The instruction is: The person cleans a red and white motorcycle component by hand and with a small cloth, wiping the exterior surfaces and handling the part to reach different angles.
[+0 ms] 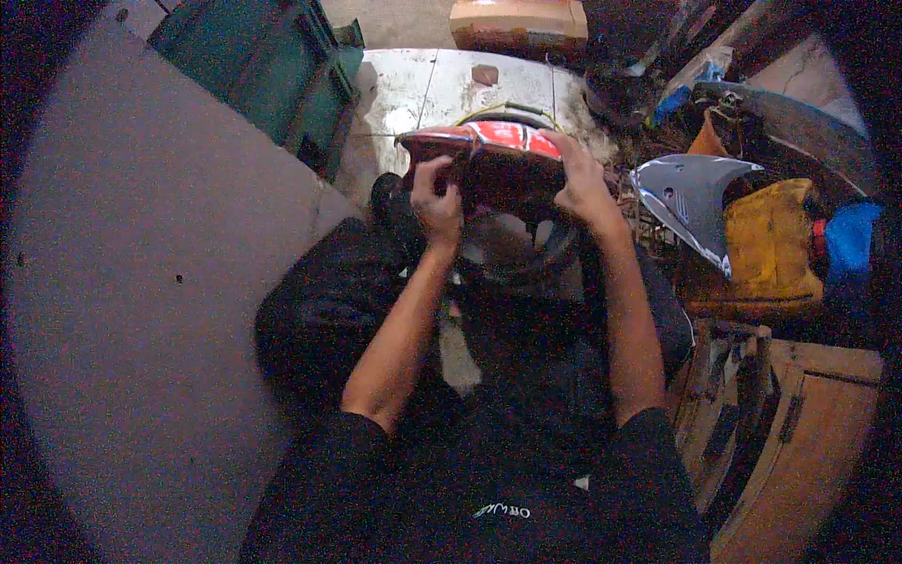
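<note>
A red and white panel (507, 135) with a dark underside is tilted up in front of me, over the tiled floor. My right hand (583, 180) grips its right end, thumb below and fingers on the edge. At its left part, my left hand (437, 197) is raised with bent fingers against the dark underside; whether it grips the panel is unclear. Behind the panel a black rounded thing with a thin yellow cord (525, 108) shows. Below the panel, between my legs, is a dark round rim (521, 264), partly hidden.
A grey wall stands at left, with a green cabinet-like object (261, 63) beyond. At right are a grey plastic fairing (694, 190), a yellow jerrycan (771, 240), a blue object (853, 240) and a wooden cabinet (831, 416). A cardboard box (518, 25) lies ahead.
</note>
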The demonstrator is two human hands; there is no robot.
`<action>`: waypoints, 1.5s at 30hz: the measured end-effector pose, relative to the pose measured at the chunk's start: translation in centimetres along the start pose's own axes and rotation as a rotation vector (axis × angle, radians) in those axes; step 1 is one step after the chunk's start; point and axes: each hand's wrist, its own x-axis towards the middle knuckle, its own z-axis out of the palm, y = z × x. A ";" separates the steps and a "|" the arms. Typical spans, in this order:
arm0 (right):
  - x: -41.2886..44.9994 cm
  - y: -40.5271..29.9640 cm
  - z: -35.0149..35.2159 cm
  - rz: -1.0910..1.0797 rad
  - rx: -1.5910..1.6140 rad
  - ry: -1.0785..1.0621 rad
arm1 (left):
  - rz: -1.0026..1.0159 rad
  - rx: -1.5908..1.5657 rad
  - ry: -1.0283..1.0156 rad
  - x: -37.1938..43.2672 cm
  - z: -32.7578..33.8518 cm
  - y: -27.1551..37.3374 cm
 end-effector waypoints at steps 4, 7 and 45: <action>-0.2 -0.3 -0.8 0.018 -0.031 -0.006 | -0.053 -0.109 -0.066 1.6 0.2 1.8; -0.1 -1.0 -1.0 0.002 0.010 -0.004 | 0.053 0.074 -0.140 0.5 -1.4 0.9; 0.2 0.3 -0.6 -0.040 0.054 0.015 | 0.210 0.017 -0.185 3.0 -1.5 4.7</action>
